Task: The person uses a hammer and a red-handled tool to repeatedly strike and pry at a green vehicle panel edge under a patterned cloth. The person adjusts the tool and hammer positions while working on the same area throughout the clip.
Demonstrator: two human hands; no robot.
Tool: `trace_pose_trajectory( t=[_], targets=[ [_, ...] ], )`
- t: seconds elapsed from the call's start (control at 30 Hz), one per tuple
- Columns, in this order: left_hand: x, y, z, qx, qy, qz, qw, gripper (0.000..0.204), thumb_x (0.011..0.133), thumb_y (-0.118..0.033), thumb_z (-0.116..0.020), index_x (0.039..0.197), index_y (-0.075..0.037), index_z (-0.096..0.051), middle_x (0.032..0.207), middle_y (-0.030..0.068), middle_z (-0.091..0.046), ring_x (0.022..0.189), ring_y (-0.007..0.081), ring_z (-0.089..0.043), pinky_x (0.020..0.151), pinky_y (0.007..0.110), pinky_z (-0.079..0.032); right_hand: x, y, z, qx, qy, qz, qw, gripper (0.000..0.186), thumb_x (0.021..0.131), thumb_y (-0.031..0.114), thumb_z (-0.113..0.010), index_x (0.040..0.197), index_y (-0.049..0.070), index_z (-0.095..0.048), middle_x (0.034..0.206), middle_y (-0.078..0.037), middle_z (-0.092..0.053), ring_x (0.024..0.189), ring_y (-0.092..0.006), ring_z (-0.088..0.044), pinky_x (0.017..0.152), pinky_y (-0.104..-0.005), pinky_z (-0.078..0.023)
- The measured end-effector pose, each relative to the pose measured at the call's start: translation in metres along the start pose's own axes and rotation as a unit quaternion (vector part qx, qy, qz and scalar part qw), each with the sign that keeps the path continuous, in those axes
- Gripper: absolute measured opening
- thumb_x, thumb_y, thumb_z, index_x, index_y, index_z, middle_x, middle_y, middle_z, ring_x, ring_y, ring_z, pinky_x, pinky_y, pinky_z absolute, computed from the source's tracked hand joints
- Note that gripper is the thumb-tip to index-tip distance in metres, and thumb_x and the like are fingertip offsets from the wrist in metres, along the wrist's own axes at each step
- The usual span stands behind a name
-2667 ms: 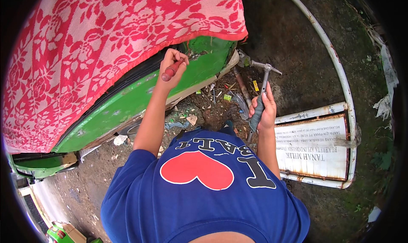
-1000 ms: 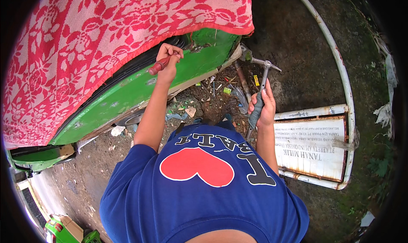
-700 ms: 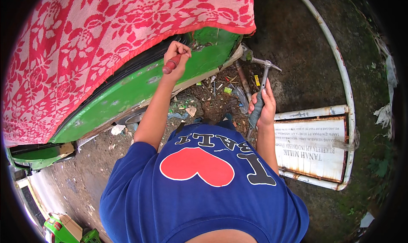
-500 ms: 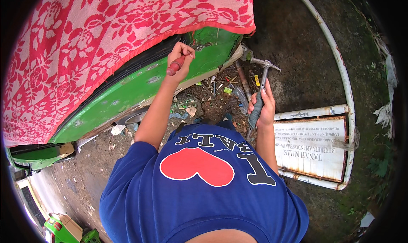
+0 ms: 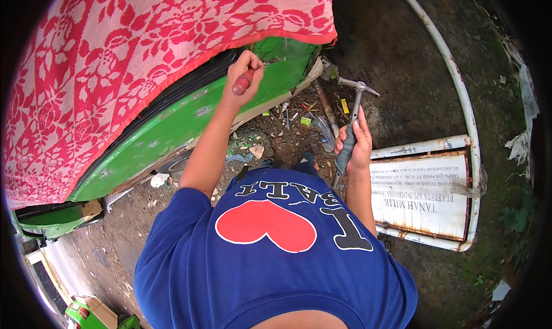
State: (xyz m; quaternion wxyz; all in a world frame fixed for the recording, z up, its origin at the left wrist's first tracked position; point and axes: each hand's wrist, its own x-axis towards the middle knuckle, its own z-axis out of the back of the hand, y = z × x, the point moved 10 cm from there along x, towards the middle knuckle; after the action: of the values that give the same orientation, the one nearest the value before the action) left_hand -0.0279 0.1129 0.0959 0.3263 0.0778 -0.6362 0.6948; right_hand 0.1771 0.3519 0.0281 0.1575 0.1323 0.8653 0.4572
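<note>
My left hand point(image 5: 247, 69) is closed around the red handle of what looks like a screwdriver point(image 5: 242, 84). The handle's butt points back toward me, and the fingers hide the shaft. This hand is up against the green painted car body point(image 5: 198, 111), just below the edge of a red-and-pink floral blanket point(image 5: 138, 58) draped over it. On the right, my right hand point(image 5: 360, 147) grips a metal hammer point(image 5: 356, 100) by its grey-green wrapped handle. The hammer's head points away from me, above the ground and apart from the car.
A rusty white metal frame with a sign panel point(image 5: 422, 199) lies to the right. A rusty pipe point(image 5: 326, 107), yellow scraps point(image 5: 344, 106) and other litter are on the dirt by the car's lower edge. Green vehicle parts point(image 5: 86, 313) show at the lower left.
The red handle has tilted and now points more toward me. The left hand has shifted slightly, the car and blanket sit a little further left in view, and the hammer is held nearly the same.
</note>
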Motion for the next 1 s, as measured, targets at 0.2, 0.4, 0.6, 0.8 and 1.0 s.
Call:
trace_pose_trajectory(
  t=[0.2, 0.4, 0.6, 0.8, 1.0],
  targets=[
    [0.012, -0.003, -0.005, 0.035, 0.054, 0.005, 0.998, 0.019, 0.083, -0.001, -0.057, 0.086, -0.004, -0.039, 0.076, 0.0092, -0.053, 0.070, 0.0166, -0.051, 0.069, 0.030, -0.046, 0.003, 0.001, 0.004, -0.002, 0.002, 0.004, 1.000, 0.056, 0.104, 0.021, -0.042, 0.157, 0.020, -0.023, 0.069, -0.007, -0.050, 0.050, -0.0154, -0.051, 0.042, -0.0281, -0.046],
    [0.049, -0.008, -0.012, 0.077, 0.115, 0.033, 0.990, 0.018, 0.084, -0.005, -0.054, 0.083, -0.007, -0.036, 0.076, 0.0028, -0.048, 0.071, 0.0116, -0.043, 0.066, 0.027, -0.041, 0.006, 0.007, -0.002, -0.029, 0.000, 0.005, 1.000, 0.057, 0.104, 0.019, -0.042, 0.158, 0.017, -0.022, 0.069, -0.008, -0.050, 0.050, -0.0158, -0.051, 0.043, -0.0279, -0.046],
    [0.089, 0.007, -0.022, 0.080, 0.185, 0.022, 0.979, 0.017, 0.085, -0.007, -0.051, 0.081, -0.010, -0.035, 0.071, -0.0014, -0.042, 0.066, 0.0089, -0.040, 0.061, 0.028, -0.038, 0.014, 0.025, -0.027, -0.030, 0.044, 0.019, 0.998, 0.058, 0.103, 0.017, -0.042, 0.158, 0.016, -0.022, 0.069, -0.009, -0.049, 0.050, -0.0160, -0.051, 0.046, -0.0279, -0.046],
    [0.098, 0.006, -0.033, 0.054, 0.210, 0.058, 0.975, 0.016, 0.084, -0.006, -0.050, 0.080, -0.010, -0.035, 0.072, -0.0008, -0.039, 0.068, 0.0102, -0.038, 0.063, 0.029, -0.039, 0.012, 0.028, -0.028, -0.018, 0.053, 0.024, 0.998, 0.057, 0.103, 0.016, -0.042, 0.157, 0.016, -0.024, 0.069, -0.009, -0.050, 0.050, -0.0157, -0.051, 0.046, -0.0277, -0.047],
    [0.098, 0.000, -0.043, 0.101, 0.258, 0.039, 0.960, 0.017, 0.082, -0.006, -0.051, 0.081, -0.008, -0.035, 0.076, 0.0031, -0.034, 0.071, 0.0147, -0.038, 0.066, 0.033, -0.041, 0.008, 0.031, -0.030, -0.015, 0.055, 0.033, 0.998, 0.056, 0.102, 0.013, -0.044, 0.156, 0.015, -0.028, 0.070, -0.009, -0.053, 0.050, -0.0155, -0.053, 0.044, -0.0274, -0.048]
  ],
)
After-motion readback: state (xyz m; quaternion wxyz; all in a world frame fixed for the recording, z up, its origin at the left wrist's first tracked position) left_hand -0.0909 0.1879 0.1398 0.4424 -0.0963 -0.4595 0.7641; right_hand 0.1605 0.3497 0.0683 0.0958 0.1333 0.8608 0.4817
